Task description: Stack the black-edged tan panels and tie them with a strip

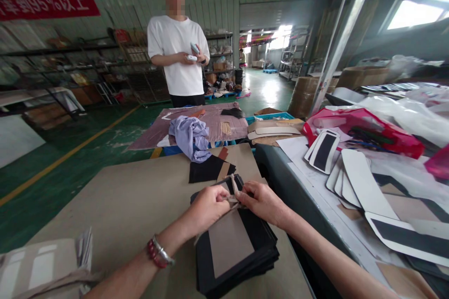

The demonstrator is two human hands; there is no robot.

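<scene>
A thick stack of black pieces with a taupe panel on top (231, 243) lies on the tan tabletop (115, 196). A beige cloth strip (234, 185) runs across the upper part of the stack. My left hand (210, 205) pinches the strip from the left, its fingers closed. On the right, my right hand (261, 201) grips the strip between thumb and fingers, close to my left hand. The two hands almost meet over the stack, where the strip crosses itself. Their fingertips partly hide the crossing.
Black and brown pieces (206, 169) and a lavender cloth (191, 138) lie beyond the stack. A tied bundle (45, 266) is at the lower left. White and black pieces (365, 182) cover the right-hand table. A person in a white shirt (182, 56) stands ahead, holding small devices.
</scene>
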